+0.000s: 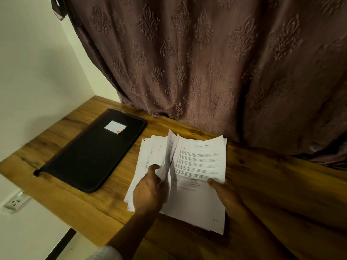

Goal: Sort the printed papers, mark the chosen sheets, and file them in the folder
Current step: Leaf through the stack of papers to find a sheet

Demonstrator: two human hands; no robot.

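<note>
The printed papers (199, 166) lie fanned near the middle of the wooden table (281, 184). The left hand (150, 190) pinches a few lifted sheets, and the right hand (227, 196) grips the top page's right edge, thumb on top. A closed black folder (93, 152) lies apart to the left, and a patterned curtain (206, 62) hangs behind.

The papers (199, 166) hide the fingers of the right hand (226, 197); their body print and the folder (90, 154) label (115, 127) are unreadable.
</note>
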